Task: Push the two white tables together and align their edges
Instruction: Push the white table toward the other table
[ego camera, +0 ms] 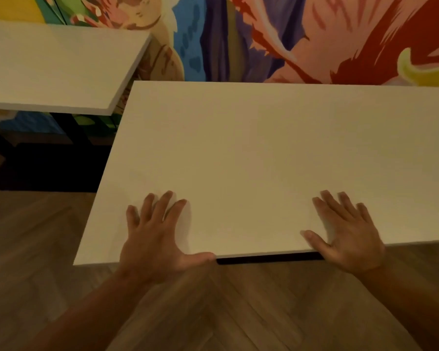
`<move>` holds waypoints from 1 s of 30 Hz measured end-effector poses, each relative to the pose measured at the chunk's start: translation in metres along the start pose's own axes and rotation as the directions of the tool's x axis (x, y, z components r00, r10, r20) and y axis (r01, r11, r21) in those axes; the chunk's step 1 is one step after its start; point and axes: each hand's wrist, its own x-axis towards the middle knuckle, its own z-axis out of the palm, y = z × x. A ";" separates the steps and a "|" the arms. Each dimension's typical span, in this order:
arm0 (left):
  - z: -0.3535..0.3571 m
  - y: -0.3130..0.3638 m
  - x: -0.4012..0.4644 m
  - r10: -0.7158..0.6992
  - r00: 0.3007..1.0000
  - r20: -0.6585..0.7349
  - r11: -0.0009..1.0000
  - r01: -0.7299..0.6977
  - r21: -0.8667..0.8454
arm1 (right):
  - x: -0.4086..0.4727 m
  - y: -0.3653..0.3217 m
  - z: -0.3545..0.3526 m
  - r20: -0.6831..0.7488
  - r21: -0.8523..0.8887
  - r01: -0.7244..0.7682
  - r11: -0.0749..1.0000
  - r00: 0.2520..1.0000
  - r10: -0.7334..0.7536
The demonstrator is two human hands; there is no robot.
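Benches stand apart: the far bench [56, 69] sits at upper left, skewed, its right corner just beside the near bench [264, 153], which fills the middle. On the near bench's front edge the left hand [153, 239] lies flat, fingers spread, thumb hooked along the rim, grasping nothing; the right hand [347, 236] rests likewise, released and flat. Press down evenly, slide leftward across the wooden floor [36, 236], and swing the far end gently so both edges meet flush by the painted wall [289, 39].

An indoor room, perhaps a studio or classroom, is suggested: wood-plank floor [213, 312] below a painted mural wall [302, 39], white tables [251, 148] set against it.
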 end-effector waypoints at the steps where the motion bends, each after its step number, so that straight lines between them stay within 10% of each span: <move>1: 0.001 -0.001 0.001 0.003 1.000 -0.008 1.000 -0.003 -0.001 | 0.001 -0.001 0.000 -0.017 0.005 0.002 1.000 1.000 -0.002; 17: 0.005 -0.021 0.035 0.015 0.999 -0.036 0.999 -0.014 0.034 | 0.025 0.000 0.017 -0.131 0.042 -0.022 0.999 0.991 0.028; 30: 0.007 -0.028 0.053 -0.024 1.000 0.011 0.999 0.023 0.029 | 0.036 0.001 0.011 0.040 0.091 -0.040 0.995 0.999 0.036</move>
